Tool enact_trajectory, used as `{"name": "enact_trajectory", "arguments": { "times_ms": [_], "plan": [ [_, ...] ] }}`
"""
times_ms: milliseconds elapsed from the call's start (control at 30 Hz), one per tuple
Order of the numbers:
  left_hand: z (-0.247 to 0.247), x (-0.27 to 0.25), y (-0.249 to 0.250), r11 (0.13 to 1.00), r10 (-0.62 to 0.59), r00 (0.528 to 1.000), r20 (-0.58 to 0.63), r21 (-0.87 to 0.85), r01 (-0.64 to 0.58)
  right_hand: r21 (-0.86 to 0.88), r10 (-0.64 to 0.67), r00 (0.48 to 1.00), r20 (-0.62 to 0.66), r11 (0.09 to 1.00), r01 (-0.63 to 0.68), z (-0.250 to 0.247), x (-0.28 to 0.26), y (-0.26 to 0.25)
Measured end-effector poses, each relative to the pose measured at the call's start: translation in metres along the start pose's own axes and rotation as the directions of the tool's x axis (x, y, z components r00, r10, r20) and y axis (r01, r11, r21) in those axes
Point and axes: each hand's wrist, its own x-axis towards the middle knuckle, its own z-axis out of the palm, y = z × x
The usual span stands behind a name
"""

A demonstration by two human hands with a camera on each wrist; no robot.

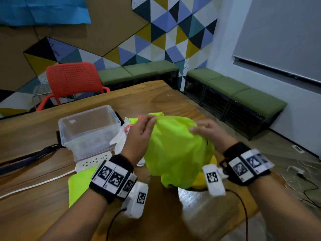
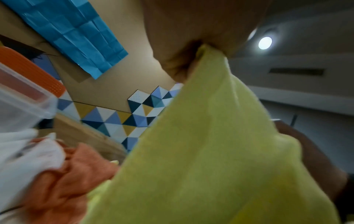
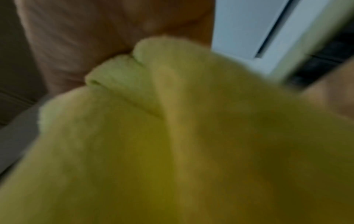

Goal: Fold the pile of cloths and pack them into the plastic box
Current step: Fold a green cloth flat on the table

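A lime-green cloth (image 1: 175,150) hangs lifted above the wooden table (image 1: 156,100), bunched between both hands. My left hand (image 1: 147,122) pinches its top edge; the left wrist view shows the cloth (image 2: 210,136) caught between thumb and fingers. My right hand (image 1: 203,129) grips the cloth's right side, and folds of the cloth (image 3: 153,121) press into its palm. Behind the left hand lies the pile: white cloth (image 1: 121,136), orange cloth (image 2: 67,174) and more lime fabric. The clear plastic box (image 1: 90,129) stands open to the left of the pile.
A folded lime cloth (image 1: 78,186) lies flat near the table's front left. A white power strip (image 1: 93,161) with its cable sits in front of the box. A red chair (image 1: 73,80) and green benches (image 1: 234,94) stand beyond the table.
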Motion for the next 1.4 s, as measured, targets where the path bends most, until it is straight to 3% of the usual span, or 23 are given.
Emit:
{"name": "enact_trajectory", "arguments": {
  "times_ms": [67, 133, 167, 233, 300, 400, 500, 533, 567, 600, 700, 767, 900, 1067, 1133, 1200, 1300, 1400],
  "plan": [
    [0.0, 0.011, 0.014, 0.997, 0.037, 0.992, -0.122, -0.067, -0.046, -0.118, -0.101, 0.99, -0.1, 0.989, 0.089, -0.007, 0.008, -0.023],
    [-0.002, 0.024, 0.012, 0.997, 0.038, 0.977, -0.211, -0.064, -0.052, -0.366, -0.175, 0.978, -0.118, 0.923, 0.121, -0.011, 0.021, -0.034],
    [-0.003, 0.03, 0.006, 0.999, 0.014, 0.973, -0.229, -0.048, -0.026, -0.504, -0.169, 0.981, -0.096, 0.858, 0.098, -0.013, 0.027, -0.033],
    [-0.005, 0.039, -0.015, 0.996, -0.091, 0.968, -0.234, -0.019, 0.089, -0.715, -0.013, 0.996, -0.083, 0.698, -0.05, -0.019, 0.041, -0.012],
    [-0.01, 0.04, -0.04, 0.969, -0.229, 0.94, -0.252, 0.032, 0.244, -0.773, 0.093, 0.981, -0.168, 0.605, -0.19, -0.022, 0.047, 0.015],
    [-0.02, 0.027, -0.078, 0.911, -0.399, 0.88, -0.257, -0.003, 0.412, -0.8, 0.057, 0.932, -0.359, 0.496, -0.339, -0.028, 0.04, 0.047],
    [-0.025, 0.015, -0.11, 0.836, -0.545, 0.813, -0.204, -0.069, 0.544, -0.872, 0.092, 0.913, -0.398, 0.27, -0.407, -0.03, 0.03, 0.064],
    [-0.025, 0.011, -0.116, 0.812, -0.584, 0.792, -0.179, -0.106, 0.575, -0.881, 0.104, 0.913, -0.395, 0.237, -0.409, -0.03, 0.029, 0.068],
    [-0.023, 0.007, -0.119, 0.788, -0.616, 0.773, -0.152, -0.143, 0.599, -0.873, 0.129, 0.908, -0.398, 0.252, -0.418, -0.028, 0.029, 0.07],
    [-0.022, 0.002, -0.122, 0.77, -0.636, 0.761, -0.127, -0.165, 0.616, -0.847, 0.153, 0.907, -0.392, 0.324, -0.421, -0.024, 0.029, 0.072],
    [-0.012, -0.012, -0.119, 0.762, -0.642, 0.762, -0.086, -0.185, 0.621, -0.539, 0.204, 0.929, -0.308, 0.768, -0.347, -0.003, 0.026, 0.077],
    [-0.002, -0.019, -0.112, 0.742, -0.653, 0.756, -0.043, -0.234, 0.628, -0.316, 0.245, 0.942, -0.229, 0.896, -0.31, 0.015, 0.02, 0.079],
    [0.017, -0.034, -0.104, 0.703, -0.658, 0.748, 0.084, -0.287, 0.651, -0.156, 0.32, 0.944, -0.075, 0.932, -0.328, 0.044, 0.011, 0.077],
    [0.025, -0.046, -0.099, 0.736, -0.614, 0.778, 0.134, -0.258, 0.625, 0.131, 0.353, 0.927, 0.129, 0.92, -0.369, 0.049, 0.006, 0.082],
    [0.025, -0.048, -0.097, 0.748, -0.602, 0.788, 0.132, -0.254, 0.614, 0.04, 0.311, 0.943, 0.117, 0.947, -0.318, 0.049, 0.006, 0.086],
    [0.026, -0.049, -0.096, 0.757, -0.594, 0.794, 0.128, -0.245, 0.605, -0.157, 0.241, 0.969, 0.052, 0.96, -0.23, 0.051, 0.007, 0.09],
    [0.029, -0.051, -0.095, 0.758, -0.597, 0.794, 0.118, -0.241, 0.606, -0.423, 0.096, 0.995, -0.004, 0.902, -0.088, 0.054, 0.009, 0.098],
    [0.031, -0.055, -0.093, 0.757, -0.596, 0.792, 0.133, -0.237, 0.609, -0.464, -0.004, 1.0, 0.021, 0.886, 0.013, 0.06, 0.011, 0.1]
  ]
}}
